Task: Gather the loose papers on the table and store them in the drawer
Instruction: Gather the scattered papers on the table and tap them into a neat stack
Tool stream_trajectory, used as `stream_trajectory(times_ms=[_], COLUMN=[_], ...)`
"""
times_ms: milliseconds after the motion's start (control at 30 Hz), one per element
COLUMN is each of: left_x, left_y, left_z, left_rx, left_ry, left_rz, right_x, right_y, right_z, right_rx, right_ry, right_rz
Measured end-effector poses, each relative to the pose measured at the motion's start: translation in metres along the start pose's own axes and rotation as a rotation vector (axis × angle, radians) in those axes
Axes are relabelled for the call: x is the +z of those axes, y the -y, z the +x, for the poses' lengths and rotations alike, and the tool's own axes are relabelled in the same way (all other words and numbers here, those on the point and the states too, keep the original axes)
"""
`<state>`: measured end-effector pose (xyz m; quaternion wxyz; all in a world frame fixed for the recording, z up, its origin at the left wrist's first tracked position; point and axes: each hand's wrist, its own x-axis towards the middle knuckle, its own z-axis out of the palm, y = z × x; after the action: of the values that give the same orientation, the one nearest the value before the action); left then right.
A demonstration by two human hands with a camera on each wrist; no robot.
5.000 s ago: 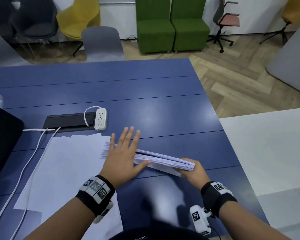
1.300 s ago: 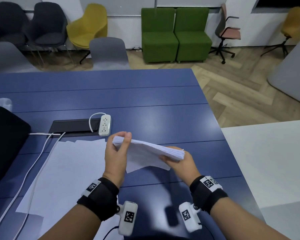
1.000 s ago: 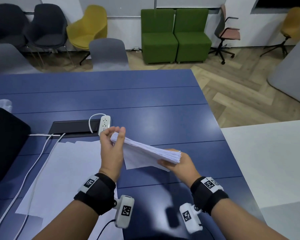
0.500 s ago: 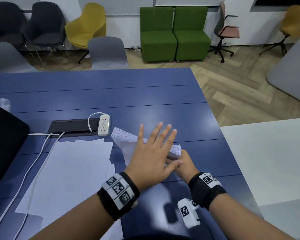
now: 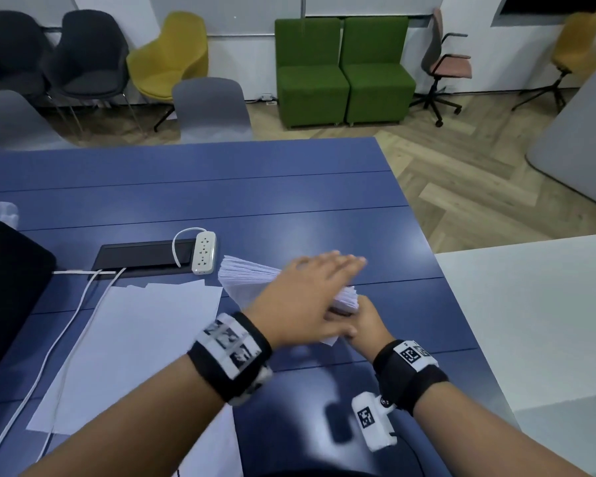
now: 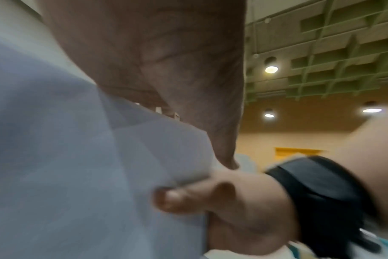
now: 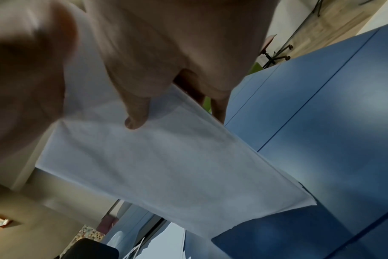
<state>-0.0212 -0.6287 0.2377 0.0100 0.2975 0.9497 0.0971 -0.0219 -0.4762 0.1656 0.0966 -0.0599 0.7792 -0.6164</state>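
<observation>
**The stack is in the right hand, and more sheets lie off to the left**

The right hand's grip holds the near right corner of the stack, thumb on top and fingers under it (the right wrist view shows a finger pressed to the bottom sheet). The left hand lies flat and open on top of the stack, fingers straight, holding nothing. The stack hangs just over the blue surface, and its long side runs from the right hand up and left, toward the white plug strip. The loose sheets lie flat on the surface, just left of the stack, below the plug strip. So the left hand is nearer to them and looks best for reaching next. No drawer shows in any view.
</observation>
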Motion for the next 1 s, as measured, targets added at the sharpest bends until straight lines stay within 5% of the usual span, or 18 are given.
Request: stream_trajectory(times_ms=[133, 233, 400, 500, 700, 833, 933, 1000], left_x=[-0.038, -0.051, -0.074, -0.094, -0.128, -0.082, -0.007, 0.053], left_y=[0.081, 0.114, 0.125, 0.129, 0.141, 0.165, 0.197, 0.221], left_z=[-0.03, -0.052, -0.072, -0.092, -0.134, -0.167, -0.216, -0.264], left_rx=[-0.343, -0.413, -0.346, -0.373, -0.581, -0.725, -1.047, -1.283], left_ry=[0.15, 0.258, 0.083, 0.05, 0.01, -0.116, -0.115, -0.017], left_rz=[0.087, 0.101, 0.038, -0.12, -0.461, -0.735, -0.879, -0.741], right_x=[-0.017, -0.012, -0.006, -0.01, 0.013, 0.027, 0.028, 0.026], right_y=[-0.015, -0.006, 0.03, 0.039, 0.044, 0.039, 0.019, 0.005], right_z=[0.0, 0.003, 0.01, 0.012, 0.006, 0.005, 0.007, 0.005], right_rx=[0.085, 0.137, 0.078, 0.069, 0.068, 0.105, 0.216, 0.325], right_ry=[-0.018, -0.049, -0.028, 0.161, 0.348, 0.361, 0.349, 0.336], right_rz=[-0.044, -0.031, 0.11, 0.146, -0.042, -0.092, -0.113, -0.079])
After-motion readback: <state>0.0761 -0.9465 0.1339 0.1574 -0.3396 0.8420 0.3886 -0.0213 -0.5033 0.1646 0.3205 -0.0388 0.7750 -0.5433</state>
